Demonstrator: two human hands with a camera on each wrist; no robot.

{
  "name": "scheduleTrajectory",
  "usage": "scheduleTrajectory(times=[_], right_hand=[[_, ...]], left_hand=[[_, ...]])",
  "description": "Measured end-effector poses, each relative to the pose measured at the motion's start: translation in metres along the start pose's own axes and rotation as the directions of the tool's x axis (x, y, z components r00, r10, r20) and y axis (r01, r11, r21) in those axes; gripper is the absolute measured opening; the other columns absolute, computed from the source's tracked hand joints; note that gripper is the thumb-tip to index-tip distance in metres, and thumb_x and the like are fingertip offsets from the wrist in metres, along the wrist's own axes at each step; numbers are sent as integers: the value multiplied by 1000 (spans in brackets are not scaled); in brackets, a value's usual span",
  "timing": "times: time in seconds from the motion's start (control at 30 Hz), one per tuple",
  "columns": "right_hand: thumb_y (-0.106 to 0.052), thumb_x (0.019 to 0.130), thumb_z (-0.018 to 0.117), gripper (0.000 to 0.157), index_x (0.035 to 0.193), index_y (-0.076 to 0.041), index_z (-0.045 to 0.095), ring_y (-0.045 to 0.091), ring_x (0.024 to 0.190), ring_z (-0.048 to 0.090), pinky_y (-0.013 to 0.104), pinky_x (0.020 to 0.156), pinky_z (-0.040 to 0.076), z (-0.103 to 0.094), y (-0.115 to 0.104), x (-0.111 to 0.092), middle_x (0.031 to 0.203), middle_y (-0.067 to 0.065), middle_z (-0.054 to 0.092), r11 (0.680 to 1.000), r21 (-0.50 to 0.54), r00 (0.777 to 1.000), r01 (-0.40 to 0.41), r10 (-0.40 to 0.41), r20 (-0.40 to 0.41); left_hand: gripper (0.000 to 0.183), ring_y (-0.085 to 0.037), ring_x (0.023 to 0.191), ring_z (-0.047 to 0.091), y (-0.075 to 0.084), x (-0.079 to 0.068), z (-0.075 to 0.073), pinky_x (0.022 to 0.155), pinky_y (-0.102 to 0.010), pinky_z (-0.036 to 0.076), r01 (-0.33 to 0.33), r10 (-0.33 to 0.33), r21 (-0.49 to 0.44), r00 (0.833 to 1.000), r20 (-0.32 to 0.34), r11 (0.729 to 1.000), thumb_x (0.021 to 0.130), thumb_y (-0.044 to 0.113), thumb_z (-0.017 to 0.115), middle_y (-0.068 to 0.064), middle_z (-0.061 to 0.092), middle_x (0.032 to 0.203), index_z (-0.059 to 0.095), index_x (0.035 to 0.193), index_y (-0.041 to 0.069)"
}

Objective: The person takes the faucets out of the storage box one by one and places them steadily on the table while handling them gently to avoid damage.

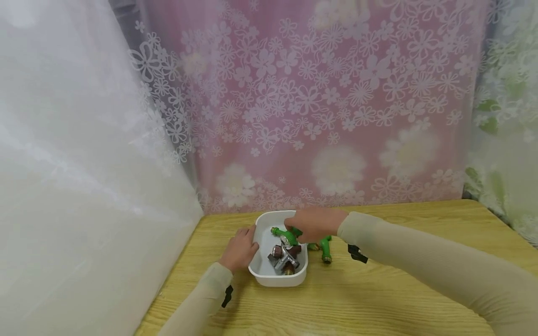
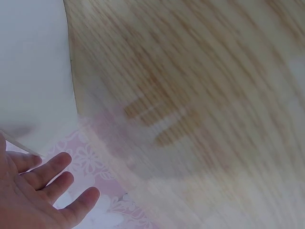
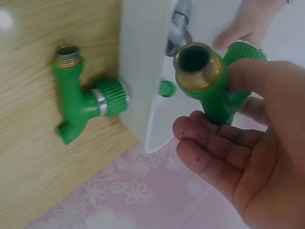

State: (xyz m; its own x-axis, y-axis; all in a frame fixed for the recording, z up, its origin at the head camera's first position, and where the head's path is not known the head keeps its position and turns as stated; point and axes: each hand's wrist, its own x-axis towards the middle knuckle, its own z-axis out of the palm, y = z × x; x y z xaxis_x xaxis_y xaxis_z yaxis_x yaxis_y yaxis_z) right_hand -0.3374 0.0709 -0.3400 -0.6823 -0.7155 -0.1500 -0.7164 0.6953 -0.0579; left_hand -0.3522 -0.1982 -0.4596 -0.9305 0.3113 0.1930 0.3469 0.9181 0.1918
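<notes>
In the head view, a white tub [image 1: 279,281] stands on the table with several taps heaped in it. Among them are a chrome tap [image 1: 287,259] and a green tap [image 1: 288,238]. My left hand [image 1: 239,250] grips the tub's left rim, thumb inside and fingers along the outer wall. The left wrist view shows those fingers [image 2: 52,171] beside the white wall. Over the tub's right side, my right hand [image 1: 313,224] holds another green tap [image 3: 217,107], its brass threaded end toward the wrist camera. One more green tap [image 3: 71,98] lies on the table against the tub's right wall.
The wood-grain table [image 1: 378,298] extends to the right and toward me. A pink flowered curtain [image 1: 294,140] hangs behind its back edge. White sheeting [image 1: 84,186] runs close along the left side.
</notes>
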Motion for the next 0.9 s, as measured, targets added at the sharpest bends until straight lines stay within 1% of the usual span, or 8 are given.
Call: scheduleTrajectory(times=[0.2, 0.37, 0.43, 0.57, 0.67, 0.8, 0.9], right_hand=[[-28, 96, 67, 30, 125, -23, 61, 7, 69, 54, 31, 67, 46, 5, 11, -17, 88, -15, 60, 1000, -14, 1000, -7, 7, -8], [-29, 95, 67, 27, 121, -22, 61, 7, 72, 54, 32, 68, 45, 12, 20, -29, 87, -14, 59, 999, -6, 999, -32, 32, -5], [-28, 95, 68, 30, 123, -22, 61, 6, 74, 54, 32, 69, 45, 14, 24, -34, 89, -15, 60, 999, -1, 999, -38, 38, -16], [-29, 95, 68, 20, 113, -23, 61, 7, 70, 51, 33, 66, 42, 20, 33, -42, 84, -14, 57, 999, 19, 999, -50, 50, -18], [-31, 95, 68, 15, 107, -25, 59, 8, 70, 51, 33, 65, 42, 26, 41, -47, 84, -13, 57, 997, 27, 997, -69, 70, -17], [-31, 95, 68, 20, 112, -23, 60, 8, 74, 54, 35, 68, 45, 37, 51, -53, 90, -12, 60, 994, 52, 994, -100, 101, -27], [-31, 95, 68, 21, 113, -24, 60, 7, 74, 54, 35, 69, 46, 43, 57, -59, 91, -12, 60, 989, 71, 991, -133, 135, -21]], left_hand=[[58, -36, 135, 47, 0, 0, 0, 104, -57, 46, 14, -14, 14, 1000, 7, 1000, 104, 25, 49, -22, 51, 144, 35, 155, 1], [58, -37, 134, 48, -1, 1, 2, 104, -57, 46, 17, -17, 11, 1000, 9, 1000, 103, 25, 50, -22, 52, 144, 36, 154, 1], [58, -36, 135, 48, -1, 2, 2, 104, -57, 45, 17, -17, 9, 1000, 9, 1000, 103, 25, 50, -21, 52, 144, 36, 154, 2], [59, -36, 136, 47, -2, 1, 2, 105, -57, 45, 23, -23, 0, 1000, 13, 1000, 103, 25, 50, -21, 51, 145, 36, 155, 3], [58, -36, 135, 47, -3, 1, 2, 104, -57, 45, 24, -24, 0, 1000, 10, 1000, 103, 26, 49, -21, 51, 145, 36, 155, 3], [58, -37, 135, 48, -2, 1, 0, 105, -57, 45, 21, -21, -1, 1000, 5, 1000, 103, 25, 49, -22, 52, 144, 37, 154, 2], [58, -37, 135, 48, 0, 0, 0, 105, -58, 45, 17, -17, -2, 1000, 11, 1000, 102, 25, 50, -22, 53, 144, 37, 154, 1]])
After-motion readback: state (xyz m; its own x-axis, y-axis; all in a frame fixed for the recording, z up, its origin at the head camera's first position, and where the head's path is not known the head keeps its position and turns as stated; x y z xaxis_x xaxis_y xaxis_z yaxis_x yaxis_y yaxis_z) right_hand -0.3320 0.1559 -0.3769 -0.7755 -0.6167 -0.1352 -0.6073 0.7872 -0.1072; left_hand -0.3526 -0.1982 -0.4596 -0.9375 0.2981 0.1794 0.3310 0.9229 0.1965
